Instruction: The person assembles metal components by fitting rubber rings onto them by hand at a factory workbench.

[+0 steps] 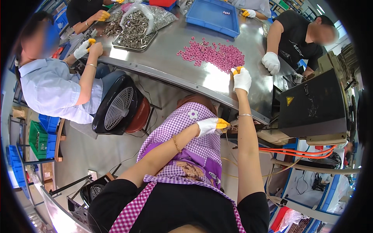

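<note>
My right hand, in a white glove with yellow fingertips, rests on the metal table at the near edge of a spread of small pink rings. Its fingers are bent together; whether a ring is between them is hidden. Lower down, in front of my apron, my left hand wears the same kind of glove. The fingers are pressed together and point right, beside a small metallic part below the table edge. What they hold is too small to make out.
A blue tray stands beyond the rings. Far left is a bag of metal parts on a metal tray. Co-workers sit left and right, one gloved hand near the right edge. A dark machine cabinet and orange hoses are at right.
</note>
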`<state>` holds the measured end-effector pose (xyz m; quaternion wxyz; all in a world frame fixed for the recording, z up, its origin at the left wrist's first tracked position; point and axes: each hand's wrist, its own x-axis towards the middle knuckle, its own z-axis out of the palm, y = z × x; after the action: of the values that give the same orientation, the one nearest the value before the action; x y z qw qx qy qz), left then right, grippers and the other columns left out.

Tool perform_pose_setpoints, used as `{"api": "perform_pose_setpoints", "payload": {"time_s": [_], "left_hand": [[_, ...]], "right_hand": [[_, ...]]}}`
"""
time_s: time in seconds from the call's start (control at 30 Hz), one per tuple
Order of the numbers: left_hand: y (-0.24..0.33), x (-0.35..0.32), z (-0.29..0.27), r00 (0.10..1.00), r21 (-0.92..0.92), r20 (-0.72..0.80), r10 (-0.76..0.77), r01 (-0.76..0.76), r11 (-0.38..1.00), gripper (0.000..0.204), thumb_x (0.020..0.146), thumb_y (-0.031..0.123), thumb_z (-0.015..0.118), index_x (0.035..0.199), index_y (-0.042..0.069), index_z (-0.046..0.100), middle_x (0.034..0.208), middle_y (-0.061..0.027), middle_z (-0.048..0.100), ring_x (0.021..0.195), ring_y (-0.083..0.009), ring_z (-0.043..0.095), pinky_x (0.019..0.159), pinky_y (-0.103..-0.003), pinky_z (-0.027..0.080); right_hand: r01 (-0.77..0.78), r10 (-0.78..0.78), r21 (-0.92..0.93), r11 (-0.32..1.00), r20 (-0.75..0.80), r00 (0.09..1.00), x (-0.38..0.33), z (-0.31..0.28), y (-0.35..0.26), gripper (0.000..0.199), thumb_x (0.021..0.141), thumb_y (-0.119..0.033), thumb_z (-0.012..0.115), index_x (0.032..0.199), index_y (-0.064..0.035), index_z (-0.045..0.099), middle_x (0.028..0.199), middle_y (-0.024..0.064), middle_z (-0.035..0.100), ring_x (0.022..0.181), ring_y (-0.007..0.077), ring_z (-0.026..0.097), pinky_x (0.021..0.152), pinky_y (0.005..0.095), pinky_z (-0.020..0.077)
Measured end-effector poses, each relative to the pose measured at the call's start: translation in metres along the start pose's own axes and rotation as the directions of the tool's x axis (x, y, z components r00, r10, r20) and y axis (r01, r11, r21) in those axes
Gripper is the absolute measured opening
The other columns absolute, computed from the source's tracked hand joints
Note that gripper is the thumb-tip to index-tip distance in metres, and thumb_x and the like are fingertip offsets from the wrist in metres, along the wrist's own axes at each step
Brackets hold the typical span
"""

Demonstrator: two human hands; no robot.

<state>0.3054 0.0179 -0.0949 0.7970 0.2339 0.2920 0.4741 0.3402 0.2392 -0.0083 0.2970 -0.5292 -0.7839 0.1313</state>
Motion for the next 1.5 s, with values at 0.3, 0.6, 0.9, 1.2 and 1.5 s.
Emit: {"api": "perform_pose_setpoints", "payload": {"time_s": [0.3,0.6,0.9,1.2,1.5], "left_hand": [[0.003,-0.006,0.004,0.999,-0.042,0.033,0.007,-0.005,0.999,0.034,0.092,0.013,0.063,0.122,-0.002,0.058,0.117,-0.0115,0.062,0.097,-0.0201,0.062,0.087,-0.026,0.049],[0.011,-0.007,0.013,0.999,0.124,-0.029,-0.030,0.033,0.992,0.033,0.092,0.014,0.062,0.120,-0.002,0.059,0.113,-0.0113,0.063,0.094,-0.0203,0.063,0.083,-0.026,0.050],[0.007,-0.003,0.015,1.000,0.181,-0.026,-0.001,0.006,0.983,0.032,0.091,0.016,0.063,0.118,-0.001,0.059,0.110,-0.0140,0.064,0.091,-0.0209,0.065,0.082,-0.027,0.052],[0.126,-0.095,-0.013,0.671,0.470,-0.231,0.705,-0.557,0.685,0.021,0.087,0.013,0.064,0.105,0.004,0.064,0.099,-0.0100,0.067,0.079,-0.0156,0.065,0.071,-0.026,0.053],[0.242,-0.130,-0.148,0.051,0.817,-0.576,0.816,-0.004,0.577,0.022,0.090,0.013,0.055,0.108,0.001,0.061,0.093,-0.0109,0.065,0.077,-0.0192,0.059,0.071,-0.029,0.048]], "right_hand": [[-0.112,0.147,0.470,0.875,-0.037,0.988,-0.012,-0.001,0.017,0.026,0.083,-0.022,0.068,0.100,-0.0029,0.069,0.093,0.0115,0.068,0.076,0.0257,0.062,0.073,0.0323,0.0496],[-0.030,0.013,0.134,0.990,0.126,0.992,-0.057,-0.041,0.023,0.027,0.083,-0.022,0.067,0.099,-0.0005,0.070,0.091,0.0117,0.067,0.075,0.0246,0.062,0.070,0.0324,0.0494],[-0.091,0.135,0.534,0.841,-0.044,0.990,-0.063,-0.036,0.031,0.023,0.082,-0.021,0.066,0.095,-0.0031,0.072,0.090,0.0131,0.067,0.072,0.0266,0.062,0.071,0.0336,0.0498],[-0.062,0.062,0.014,0.998,0.026,0.998,-0.064,-0.046,0.022,0.024,0.085,-0.022,0.063,0.098,-0.0037,0.071,0.091,0.0121,0.068,0.074,0.0266,0.063,0.071,0.0340,0.0502],[-0.121,0.121,0.004,0.993,0.024,0.992,-0.067,-0.047,0.014,0.025,0.086,-0.025,0.061,0.098,-0.0060,0.071,0.093,0.0117,0.069,0.077,0.0294,0.064,0.072,0.0362,0.0505]]}}
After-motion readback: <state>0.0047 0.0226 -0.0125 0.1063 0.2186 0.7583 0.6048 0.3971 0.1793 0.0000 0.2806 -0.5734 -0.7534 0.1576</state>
